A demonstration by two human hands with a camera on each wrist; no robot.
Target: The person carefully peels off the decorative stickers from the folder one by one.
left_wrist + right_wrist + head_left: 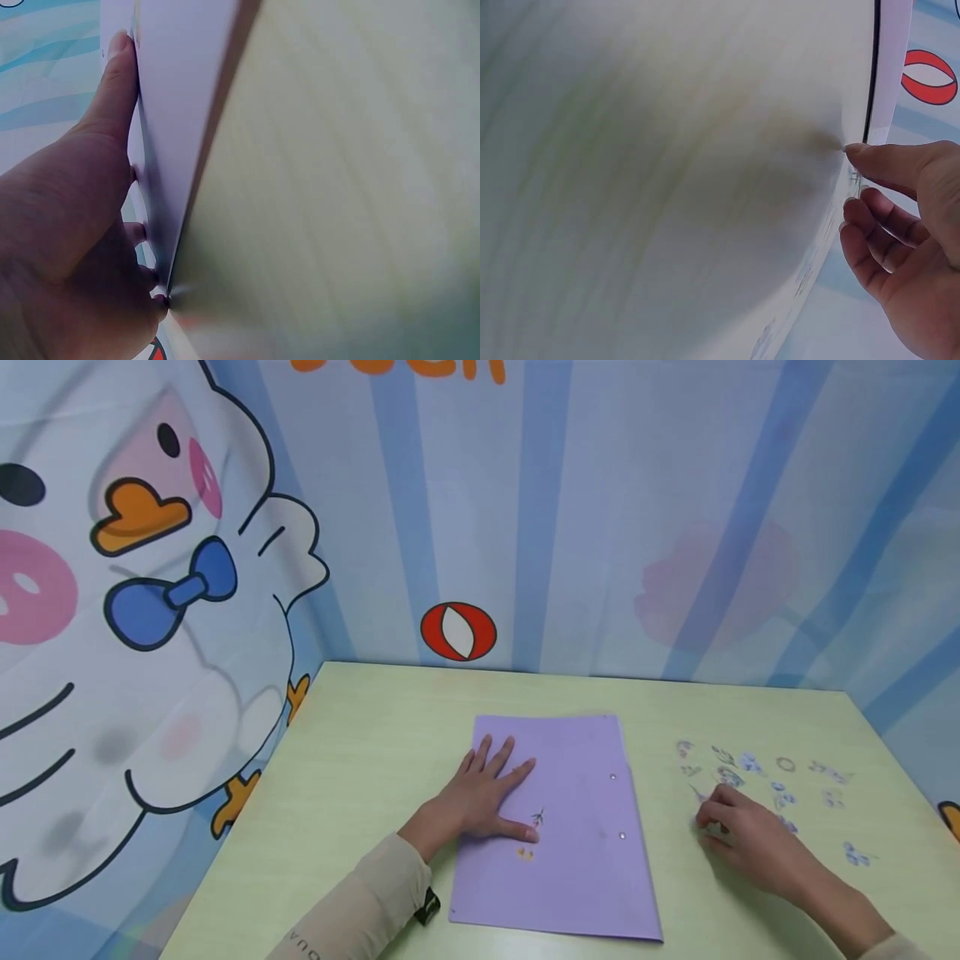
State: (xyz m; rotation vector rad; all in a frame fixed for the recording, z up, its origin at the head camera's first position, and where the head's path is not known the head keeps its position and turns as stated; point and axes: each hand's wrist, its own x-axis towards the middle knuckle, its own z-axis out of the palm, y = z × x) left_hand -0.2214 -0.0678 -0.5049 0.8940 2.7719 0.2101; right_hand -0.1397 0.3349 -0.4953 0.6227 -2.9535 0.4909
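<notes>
My left hand (483, 797) rests spread and flat on a purple folder (570, 877), its thumb beside a small sprig-like sticker (537, 817). A little orange-yellow sticker (525, 853) lies just below that thumb on the folder. In the left wrist view the thumb (112, 94) lies straight along the folder's face. My right hand (757, 843) is at the tabletop right of the folder, fingers bent, fingertips down beside a small bluish sticker (698, 793). In the right wrist view the thumb tip (859, 154) meets the surface; I cannot tell whether it pinches anything.
Several small flower-like stickers (751, 763) are scattered on the pale table (375, 718) around and beyond my right hand, with a ring-shaped one (785, 764) among them. A cartoon-printed cloth (480, 510) hangs behind the table's back edge.
</notes>
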